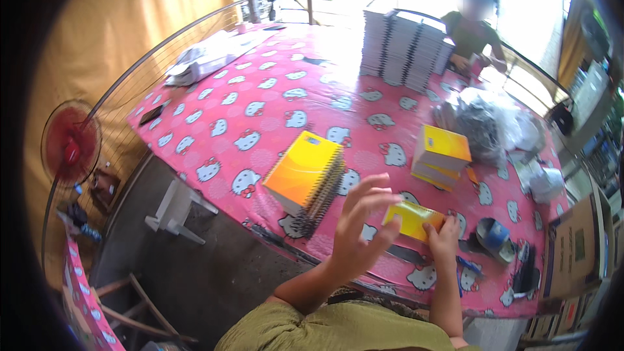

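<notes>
Evidently light and stiff, the small yellow notebook (413, 219) sits low over the desk (260, 91) edge — right hand (444, 242) pinching its near corner, left hand (359, 227) open-fingered beside it — best held by the edges.

The counter (260, 101) wears a pink cat-print cloth. On it lie a stack of orange spiral notebooks (305, 175), yellow boxes (441, 155), tall white notebook stacks (404, 45), plastic bags (484, 123), and a tape roll (494, 237).
</notes>
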A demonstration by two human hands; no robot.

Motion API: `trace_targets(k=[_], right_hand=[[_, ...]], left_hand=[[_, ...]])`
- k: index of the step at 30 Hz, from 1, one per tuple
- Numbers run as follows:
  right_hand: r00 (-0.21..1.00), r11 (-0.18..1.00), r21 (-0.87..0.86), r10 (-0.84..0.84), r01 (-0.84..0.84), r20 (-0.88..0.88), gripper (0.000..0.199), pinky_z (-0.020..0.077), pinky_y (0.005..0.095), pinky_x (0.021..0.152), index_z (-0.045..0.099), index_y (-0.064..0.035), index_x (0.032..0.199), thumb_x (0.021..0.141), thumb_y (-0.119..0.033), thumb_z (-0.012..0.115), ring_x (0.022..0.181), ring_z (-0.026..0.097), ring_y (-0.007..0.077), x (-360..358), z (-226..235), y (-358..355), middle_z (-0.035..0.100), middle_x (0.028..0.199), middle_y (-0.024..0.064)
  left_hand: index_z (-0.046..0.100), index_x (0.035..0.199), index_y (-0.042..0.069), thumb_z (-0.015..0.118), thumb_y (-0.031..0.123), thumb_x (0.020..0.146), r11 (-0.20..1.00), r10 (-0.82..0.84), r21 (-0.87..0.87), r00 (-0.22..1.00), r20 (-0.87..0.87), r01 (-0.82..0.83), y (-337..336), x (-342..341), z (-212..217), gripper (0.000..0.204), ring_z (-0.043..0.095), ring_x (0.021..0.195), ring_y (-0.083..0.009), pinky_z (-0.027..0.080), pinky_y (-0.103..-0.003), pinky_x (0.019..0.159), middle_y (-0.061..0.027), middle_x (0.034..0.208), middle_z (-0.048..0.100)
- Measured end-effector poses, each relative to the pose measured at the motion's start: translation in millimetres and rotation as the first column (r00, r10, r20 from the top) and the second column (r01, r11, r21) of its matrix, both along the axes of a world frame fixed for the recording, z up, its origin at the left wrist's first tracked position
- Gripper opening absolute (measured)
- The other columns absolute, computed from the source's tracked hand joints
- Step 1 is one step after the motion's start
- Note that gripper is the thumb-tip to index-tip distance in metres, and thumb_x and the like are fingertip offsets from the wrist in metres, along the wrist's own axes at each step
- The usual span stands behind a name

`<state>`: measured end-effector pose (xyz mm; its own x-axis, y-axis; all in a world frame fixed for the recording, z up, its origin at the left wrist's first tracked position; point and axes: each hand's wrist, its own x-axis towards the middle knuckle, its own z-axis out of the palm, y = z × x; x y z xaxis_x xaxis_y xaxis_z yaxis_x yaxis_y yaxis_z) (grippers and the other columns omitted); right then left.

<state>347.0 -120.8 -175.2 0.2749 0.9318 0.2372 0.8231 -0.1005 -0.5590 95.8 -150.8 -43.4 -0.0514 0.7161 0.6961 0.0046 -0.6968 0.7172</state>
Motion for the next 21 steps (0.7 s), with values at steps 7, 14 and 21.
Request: trace_targets(k=[7,14,21], right_hand=[[0.87,0.997,-0.062,0.008,-0.044,-0.493,0.037,0.0479,0.0325,0.076,0.047,-0.004,0.095,0.072,0.002,0.076,0.086,0.056,0.0175,14.0,36.7,-13.9,0.055,0.097,0.0087],[0.611,0.942,0.277,0.333,-0.189,-0.718,0.033,0.0497,0.0262,0.07,0.04,-0.0089,0.097,0.082,0.006,0.066,0.076,0.054,0.01,-7.2,-1.4,-5.9,0.053,0.084,0.003],[0.768,0.973,0.166,0.228,-0.159,-0.599,0.03,0.0497,0.0376,0.071,0.046,-0.0048,0.099,0.081,-0.007,0.07,0.085,0.065,0.0279,-13.8,-3.8,-20.1,0.062,0.088,0.0159]], left_hand=[[0.03,0.142,0.01,0.056,-0.008,0.085,0.773,-0.069,-0.581,0.944,0.324,0.255,41.1,57.3,-82.5,0.065,0.047,0.118,-0.0215,0.036,-0.032,0.104,-0.0145,0.138,0.037],[0.017,0.149,0.014,0.058,-0.008,0.082,0.865,-0.195,-0.494,0.967,-0.166,0.089,35.3,73.4,-112.8,0.082,0.039,0.128,-0.027,0.034,-0.038,0.104,-0.0176,0.143,0.031],[0.048,0.134,0.02,0.066,0.011,0.081,0.972,0.123,-0.073,0.747,-0.653,-0.224,20.8,95.9,-74.8,0.056,0.039,0.132,-0.0324,-0.001,-0.072,0.103,-0.012,0.137,0.045]])
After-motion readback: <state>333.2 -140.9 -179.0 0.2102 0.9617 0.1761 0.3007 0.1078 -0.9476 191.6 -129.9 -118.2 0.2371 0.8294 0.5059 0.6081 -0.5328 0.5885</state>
